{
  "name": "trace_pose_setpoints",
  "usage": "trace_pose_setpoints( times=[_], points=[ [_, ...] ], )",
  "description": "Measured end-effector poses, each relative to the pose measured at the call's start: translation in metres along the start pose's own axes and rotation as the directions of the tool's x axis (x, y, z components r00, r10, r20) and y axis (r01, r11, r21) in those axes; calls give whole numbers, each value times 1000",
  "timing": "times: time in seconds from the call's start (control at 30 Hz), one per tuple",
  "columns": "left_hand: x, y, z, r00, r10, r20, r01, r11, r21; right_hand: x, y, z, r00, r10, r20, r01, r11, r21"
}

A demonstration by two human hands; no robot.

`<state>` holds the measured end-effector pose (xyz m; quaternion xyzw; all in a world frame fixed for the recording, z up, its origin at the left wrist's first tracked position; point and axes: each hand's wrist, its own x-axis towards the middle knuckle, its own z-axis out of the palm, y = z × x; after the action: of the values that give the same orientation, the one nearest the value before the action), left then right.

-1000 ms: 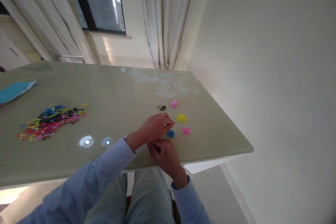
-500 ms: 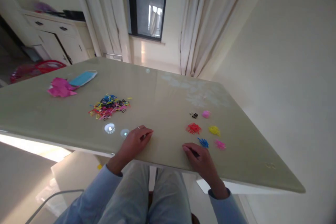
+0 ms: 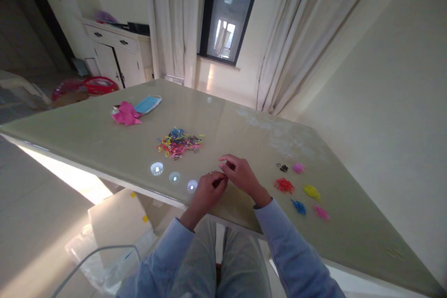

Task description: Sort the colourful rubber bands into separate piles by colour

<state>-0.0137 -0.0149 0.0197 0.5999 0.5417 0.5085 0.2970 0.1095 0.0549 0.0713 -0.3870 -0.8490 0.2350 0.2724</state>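
Note:
Over the near part of the table my two hands meet. My left hand (image 3: pixel 208 192) is closed, thumb and fingers pressed together; whatever they hold is too small to make out. Right at its fingertips is my right hand (image 3: pixel 241 177), its index finger and thumb curved and slightly apart, with nothing visible between them. Beyond my left hand lies a mixed heap of small coloured rubber bands (image 3: pixel 179 143). Off to the right are small sorted piles: black bands (image 3: pixel 282 167), red bands (image 3: pixel 284 185), blue bands (image 3: pixel 299 207), yellow bands (image 3: pixel 312 192), a pink pile (image 3: pixel 321 213) and a pinkish-purple pile (image 3: pixel 298 167).
The greenish glossy table (image 3: pixel 87 142) reaches to the wall and curtains (image 3: pixel 174 23). A crumpled pink wrapper (image 3: pixel 127 114) and a blue face mask (image 3: pixel 148 104) lie at its far left. Below its front edge stands a cardboard box (image 3: pixel 117 223).
My right hand has moved left from beside the blue pile to my left hand, its index finger and thumb now apart. The view has turned left.

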Motion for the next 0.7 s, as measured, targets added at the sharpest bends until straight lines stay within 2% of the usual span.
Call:
trace_pose_setpoints(
  times=[0.07,0.17,0.3,0.37,0.47,0.7],
  points=[
    [0,-2,1,1000,-3,-5,3,1000,-18,37,-6,17,998,-50,31,53,995,-90],
    [1,-4,2,1000,-12,0,12,999,-38,85,-8,39,986,-78,146,117,951,-285],
    [2,-3,2,998,-34,-46,32,999,-34,123,-1,58,953,-145,267,222,931,-290],
    [3,-2,1,997,-43,-58,40,998,-43,131,5,63,935,-172,309,259,928,-266],
    [3,0,0,997,-60,-48,57,996,-65,133,12,66,930,-200,308,275,935,-222],
    [3,-2,2,994,-78,-73,67,987,-144,120,20,62,965,-199,173,205,978,-21]
  ],
)
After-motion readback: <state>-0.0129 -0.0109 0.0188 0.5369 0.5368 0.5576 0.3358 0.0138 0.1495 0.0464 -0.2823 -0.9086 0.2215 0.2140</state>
